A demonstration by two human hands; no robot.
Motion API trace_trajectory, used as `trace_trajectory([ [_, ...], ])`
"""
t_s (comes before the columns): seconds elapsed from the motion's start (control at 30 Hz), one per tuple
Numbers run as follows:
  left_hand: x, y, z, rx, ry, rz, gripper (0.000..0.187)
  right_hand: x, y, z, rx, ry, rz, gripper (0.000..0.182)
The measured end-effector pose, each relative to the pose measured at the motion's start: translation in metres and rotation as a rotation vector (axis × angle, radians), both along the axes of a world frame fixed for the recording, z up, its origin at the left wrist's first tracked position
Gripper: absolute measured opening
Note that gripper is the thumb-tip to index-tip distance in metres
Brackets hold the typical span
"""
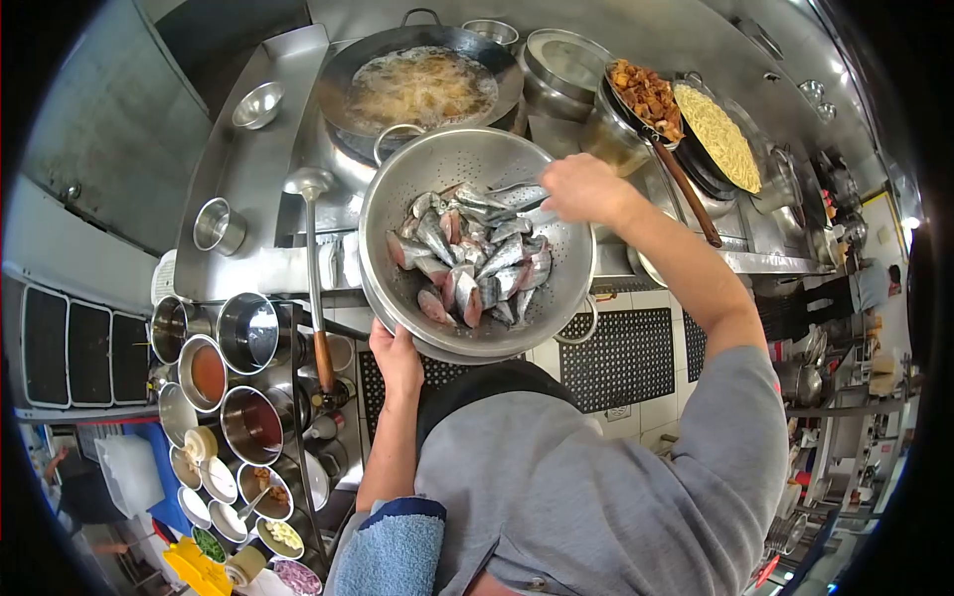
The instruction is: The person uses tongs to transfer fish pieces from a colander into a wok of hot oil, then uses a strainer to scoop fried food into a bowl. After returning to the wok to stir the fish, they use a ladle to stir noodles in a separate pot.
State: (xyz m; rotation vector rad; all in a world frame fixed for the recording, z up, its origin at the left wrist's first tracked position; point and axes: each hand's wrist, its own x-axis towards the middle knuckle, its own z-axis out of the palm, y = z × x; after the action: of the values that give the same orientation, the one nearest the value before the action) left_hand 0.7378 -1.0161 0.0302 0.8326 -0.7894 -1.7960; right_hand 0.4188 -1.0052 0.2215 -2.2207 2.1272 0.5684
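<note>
A large perforated metal colander [397, 288] full of cut silvery fish pieces [479, 260] is held in front of the body, over a second metal bowl rim. My left hand [396, 353] grips its lower left edge, thumb up against the rim. At the colander's upper right, my right hand [579, 189] is closed on a fish piece [517, 195], whose silvery end shows by the fingers. Just beyond the colander, a dark wok [343, 74] holds bubbling oil with pale foam.
A ladle [313, 223] with a wooden handle lies left of the colander. Pots of sauces [251, 422] and small bowls stand at lower left. Back right are a pan of browned pieces [646, 97] and a wok of noodles [717, 137]. A black mat [618, 358] lies on the floor.
</note>
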Motion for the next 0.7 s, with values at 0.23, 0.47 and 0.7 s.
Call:
trace_trajectory([
  [0.23, 0.002, 0.001, -0.004, -0.032, -0.010, -0.008, 0.018, 0.019, 0.003, 0.005, 0.009, 0.053, 0.013, 0.025],
  [0.47, -0.001, 0.001, 0.002, -0.027, -0.052, 0.023, 0.015, -0.002, -0.015, -0.003, -0.046, -0.001, -0.013, 0.024],
  [0.7, 0.000, 0.003, 0.008, -0.019, -0.070, 0.019, 0.015, -0.050, -0.029, 0.094, -0.256, -0.350, -0.172, 0.029],
])
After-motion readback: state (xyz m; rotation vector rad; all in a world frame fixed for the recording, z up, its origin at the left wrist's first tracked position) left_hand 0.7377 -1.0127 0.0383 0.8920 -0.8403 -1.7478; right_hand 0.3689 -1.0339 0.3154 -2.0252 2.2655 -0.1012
